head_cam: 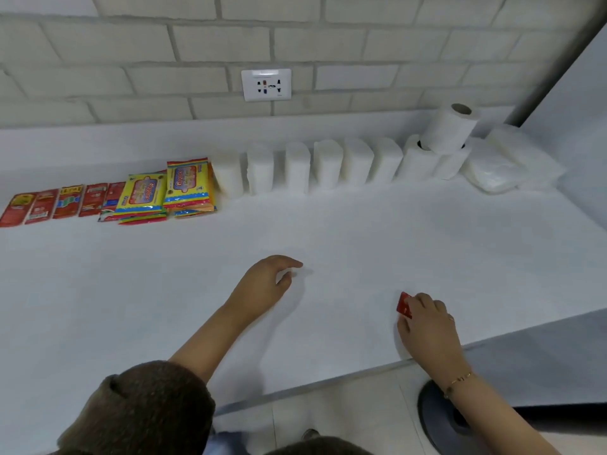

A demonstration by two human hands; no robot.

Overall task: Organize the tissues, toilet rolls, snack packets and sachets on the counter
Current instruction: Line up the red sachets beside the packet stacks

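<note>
The red sachet (pixel 404 305) is near the front edge of the white counter (pixel 328 231), on my right side. It is tipped up on its side, not flat. Its long side runs mostly up and down in the picture, and the top end leans a little to the left. It is small, shiny and red, with a bit of pale print I cannot read.

My right hand (pixel 427 326) pinches it. My fingers curl over its right side and hide part of it. My left hand (pixel 266 280) rests on the middle of the counter. Its fingers are loosely bent, the thumb is a little apart from them, and it holds nothing.

A row runs along the back of the counter. From the left come other red sachets (pixel 49 205) lying flat, then yellow snack packets (pixel 164 188), then white tissue packs (pixel 312 165) standing side by side, then toilet rolls (pixel 450 126), one on top of the others. A wall socket (pixel 266 84) sits above the row.
</note>
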